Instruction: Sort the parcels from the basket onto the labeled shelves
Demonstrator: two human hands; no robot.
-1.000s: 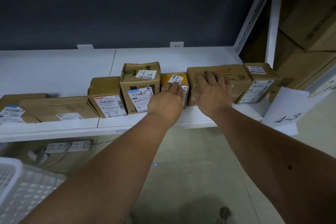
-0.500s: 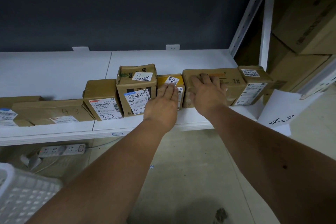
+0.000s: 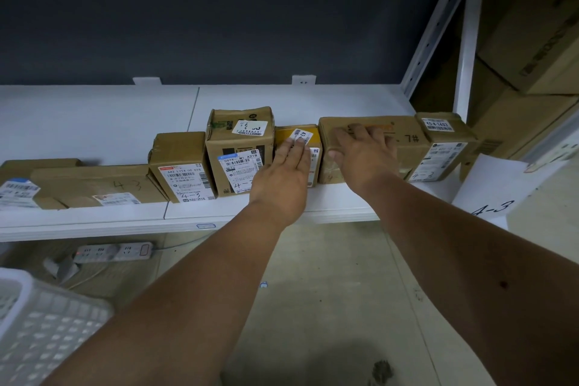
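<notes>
Both hands flat, fingers straight, gripping nothing. Left hand presses the small yellow parcel; right hand rests on the wide brown box just right of it, probably squaring the row on the 4-3 shelf. Basket sits lower left.

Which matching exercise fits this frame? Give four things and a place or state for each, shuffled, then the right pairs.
Things:
1. left hand
2. right hand
3. power strip
4. white basket

Places or states:
A. on the floor beneath the shelf
B. flat on the wide brown parcel marked 7#
C. at the lower left edge of the view
D. fingers on the small yellow parcel

Pairs: 1-D, 2-B, 3-A, 4-C
</notes>
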